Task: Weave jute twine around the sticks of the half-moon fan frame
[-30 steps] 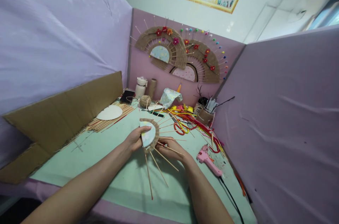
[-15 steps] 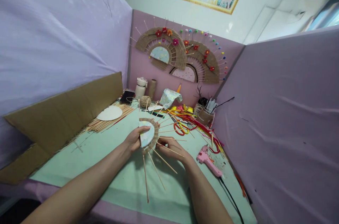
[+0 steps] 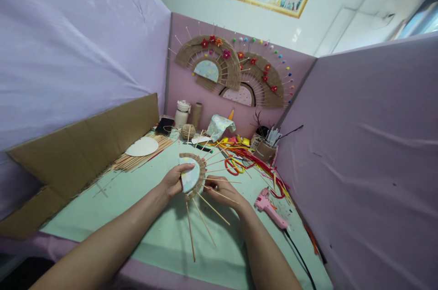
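A half-round fan piece [image 3: 190, 176], covered with pale blue patterned cloth, has a band of brown twine [image 3: 200, 180] along its curved edge. Thin wooden sticks [image 3: 214, 211] fan out from that band. My left hand [image 3: 176, 179] grips the piece at its straight side, thumb on the cloth face and fingers behind. Close to the band's right edge, my right hand [image 3: 219, 187] has its fingers curled among the sticks, thumb and fingertips together. Sticks partly cover those fingertips, and what they pinch cannot be made out.
A pink glue gun [image 3: 270, 208] with a black cord lies at right. Red and yellow scissors [image 3: 234, 166] rest near coloured strips [image 3: 244, 155]. Behind are a twine ball [image 3: 188, 131], a white bottle [image 3: 182, 114] and a white oval [image 3: 142, 146] on sticks. Cardboard [image 3: 89, 139] stands left.
The fan piece has turned very slightly, its lower sticks shifting a little to the right. Both hands keep nearly the same place and grip.
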Demonstrator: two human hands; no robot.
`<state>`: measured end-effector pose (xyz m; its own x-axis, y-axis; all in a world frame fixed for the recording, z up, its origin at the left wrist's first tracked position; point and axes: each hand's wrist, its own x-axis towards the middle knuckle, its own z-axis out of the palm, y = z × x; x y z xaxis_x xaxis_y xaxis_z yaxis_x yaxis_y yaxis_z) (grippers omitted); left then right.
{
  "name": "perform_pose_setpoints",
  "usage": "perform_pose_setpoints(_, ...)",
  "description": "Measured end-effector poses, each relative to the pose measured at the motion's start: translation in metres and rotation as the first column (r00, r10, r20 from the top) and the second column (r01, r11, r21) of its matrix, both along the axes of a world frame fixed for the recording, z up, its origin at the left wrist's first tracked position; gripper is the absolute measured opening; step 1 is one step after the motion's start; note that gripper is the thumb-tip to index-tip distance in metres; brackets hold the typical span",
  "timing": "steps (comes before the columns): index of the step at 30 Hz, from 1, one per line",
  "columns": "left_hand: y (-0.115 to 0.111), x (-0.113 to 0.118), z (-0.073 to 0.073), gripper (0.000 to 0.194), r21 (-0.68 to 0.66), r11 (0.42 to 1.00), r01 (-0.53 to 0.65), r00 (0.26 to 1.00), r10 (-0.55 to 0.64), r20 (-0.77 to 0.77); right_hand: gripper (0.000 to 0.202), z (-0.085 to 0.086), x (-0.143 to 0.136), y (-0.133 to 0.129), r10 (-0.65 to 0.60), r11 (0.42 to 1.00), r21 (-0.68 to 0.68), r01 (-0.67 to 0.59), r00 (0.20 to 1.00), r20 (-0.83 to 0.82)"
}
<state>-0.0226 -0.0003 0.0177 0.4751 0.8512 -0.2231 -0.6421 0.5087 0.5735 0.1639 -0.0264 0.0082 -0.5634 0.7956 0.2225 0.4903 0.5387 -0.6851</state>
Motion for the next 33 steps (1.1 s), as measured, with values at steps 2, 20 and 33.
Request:
perform_pose_setpoints(2,-0.001,0.000,0.001,0.044,0.007,1.000,0.020,1.000,-0.021,0.015,0.013,-0.001,0.000,0.000,-0.019,1.000,-0.002,0.019,1.000,0.000)
perform_pose_setpoints(20,0.008,-0.008,0.002,0.039,0.058,0.998,-0.033,0.996,0.028,0.081,0.025,0.009,0.021,0.012,-0.194,0.943,-0.318,0.097,0.937,-0.290)
perform_pose_setpoints(33,0.008,-0.014,0.004,0.032,0.097,0.995,0.038,0.998,-0.034,-0.043,0.021,0.024,0.042,0.006,-0.205,0.907,-0.421,0.007,0.881,-0.427)
